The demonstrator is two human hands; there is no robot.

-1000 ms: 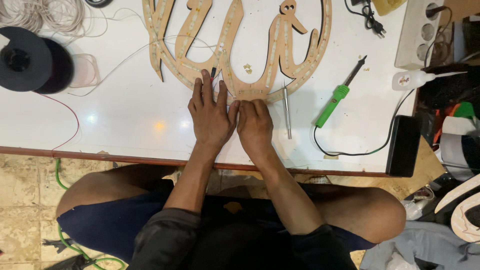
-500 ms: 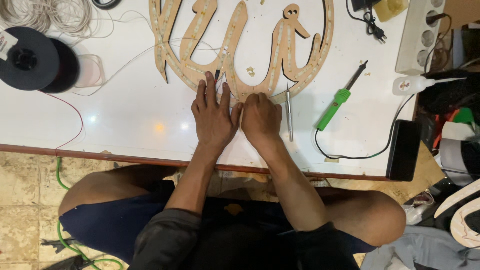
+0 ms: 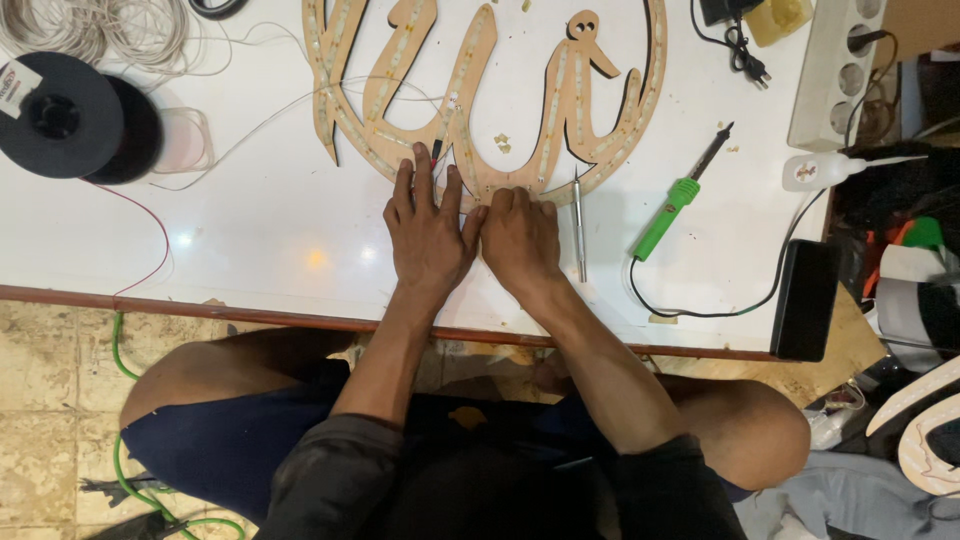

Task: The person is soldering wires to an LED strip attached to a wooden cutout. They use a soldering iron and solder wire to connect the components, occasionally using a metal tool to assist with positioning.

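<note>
Head view looks straight down at my two hands on the white table (image 3: 250, 250). Both rest on the low edge of a wood shape (image 3: 480, 110), a thin flat board cut into big curly letters.

My left hand (image 3: 428, 235) lies flat and open on it, fingers spread, pressing down. It holds nothing. A small dark tip with a bit of red pokes out just past its fingers; I cannot tell what that is. My right hand (image 3: 520, 240) sits right beside it, touching it, with the fingers curled down onto the wood. I cannot tell if it pinches anything under them.

I think the wood shape is light and stiff, but its thin arms look easy to snap. So I would lift it with two hands, at the wide bottom curve, not by the skinny tips. Its top is not very slippery, I guess.

It is pale brown, with lines of small light strips (image 3: 560, 95) running along the letters. Thin white wire (image 3: 260, 115) trails off it to the left.

Near my right hand lies a thin metal tool (image 3: 578, 225), and past that a green iron (image 3: 680, 195) with a black cord. A black spool (image 3: 55, 115) sits far left.
</note>
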